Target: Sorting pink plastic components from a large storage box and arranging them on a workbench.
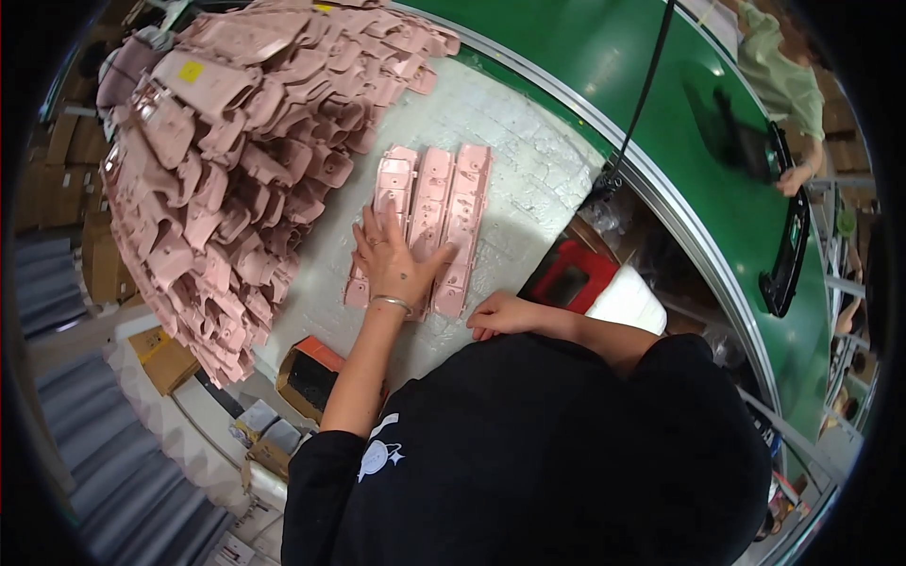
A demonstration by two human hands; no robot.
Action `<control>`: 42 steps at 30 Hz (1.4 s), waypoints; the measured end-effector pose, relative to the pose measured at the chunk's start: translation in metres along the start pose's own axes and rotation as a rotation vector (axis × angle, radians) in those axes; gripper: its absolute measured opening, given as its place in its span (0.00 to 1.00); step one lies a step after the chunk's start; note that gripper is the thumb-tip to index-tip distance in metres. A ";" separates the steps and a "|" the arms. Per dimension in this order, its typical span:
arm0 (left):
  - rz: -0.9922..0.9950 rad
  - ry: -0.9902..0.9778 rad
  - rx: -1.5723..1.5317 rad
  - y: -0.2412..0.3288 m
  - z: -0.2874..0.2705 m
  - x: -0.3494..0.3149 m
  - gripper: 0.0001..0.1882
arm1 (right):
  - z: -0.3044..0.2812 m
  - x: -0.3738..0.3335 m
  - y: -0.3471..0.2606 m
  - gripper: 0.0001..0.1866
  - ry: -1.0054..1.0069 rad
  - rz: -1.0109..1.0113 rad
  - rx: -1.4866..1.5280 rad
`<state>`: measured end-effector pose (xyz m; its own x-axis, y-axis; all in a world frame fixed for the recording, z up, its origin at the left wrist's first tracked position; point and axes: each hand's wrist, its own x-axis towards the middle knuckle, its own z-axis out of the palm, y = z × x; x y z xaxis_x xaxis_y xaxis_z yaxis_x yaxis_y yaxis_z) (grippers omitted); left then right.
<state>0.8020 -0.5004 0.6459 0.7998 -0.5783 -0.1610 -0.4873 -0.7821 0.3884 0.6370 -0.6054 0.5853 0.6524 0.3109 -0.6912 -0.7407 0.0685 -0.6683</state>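
Three long pink molded plastic strips lie side by side on the pale, film-covered table: a left strip, a middle strip and a right strip. My left hand rests spread over their lower halves, fingers apart, with a bracelet at the wrist. It covers parts of the left and middle strips, and its thumb reaches the right one. My right hand is by the table's near edge, just off the right strip's lower end. Its fingers are curled in, and I see nothing in them.
A large heap of similar pink parts fills the table's left side. Beyond the table runs a green conveyor carrying a long black part, with a co-worker's hand at it. Near me are a red crate and an open carton.
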 end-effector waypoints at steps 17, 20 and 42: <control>0.839 -0.369 -0.008 0.081 0.047 -0.033 0.38 | -0.047 -0.007 0.239 0.16 0.744 0.574 -0.745; 0.833 -0.291 0.216 0.083 0.092 -0.015 0.37 | -0.049 0.009 0.244 0.15 0.703 0.591 -0.813; 0.848 -0.243 0.151 0.083 0.110 -0.011 0.31 | -0.109 0.156 0.378 0.25 0.291 1.025 -1.190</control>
<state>0.7144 -0.5843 0.5803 0.0620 -0.9957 -0.0684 -0.9356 -0.0819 0.3435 0.4762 -0.6346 0.1950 0.0903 -0.4350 -0.8959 -0.4146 -0.8343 0.3634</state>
